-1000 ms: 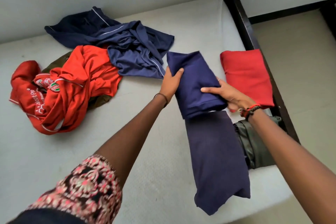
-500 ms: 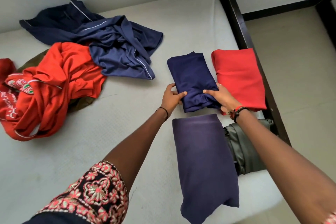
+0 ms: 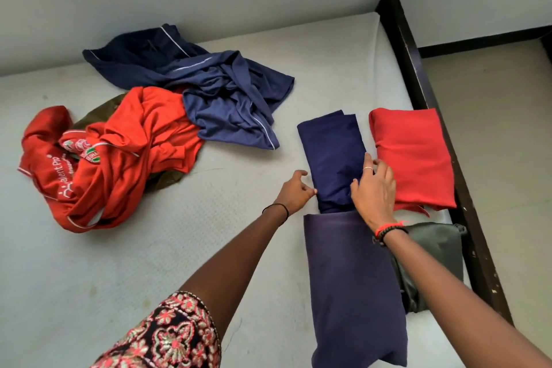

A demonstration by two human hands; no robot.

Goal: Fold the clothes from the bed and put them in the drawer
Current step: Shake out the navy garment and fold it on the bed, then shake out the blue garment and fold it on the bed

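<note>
**Fingers on a half-made fold**

Fingers (image 3: 369, 162) of the right hand (image 3: 375, 193) lie spread and slightly bent on the folded bundle of the dark blue garment (image 3: 331, 152), pressing it, not clasping it. The left hand (image 3: 294, 193) has loosely curled fingertips at the bundle's opposite edge. Whether they pinch cloth I cannot tell.

The rest of the garment, apparently the same piece, runs flat from under the palms back along the wrists, on the mattress (image 3: 89, 278).

To finish well, I would take both edges level and bring the bundle back over that flat length. The sides should line up, and the cloth should be smoothed before each turn.

The cloth looks soft and matte. The bundle is thick with rounded edges, and the flat part looks paler and more purple.

A red folded piece (image 3: 412, 158) sits just past the right fingertips. The unfolded heap (image 3: 149, 143) lies well beyond the left hand. No drawer is in view.
</note>
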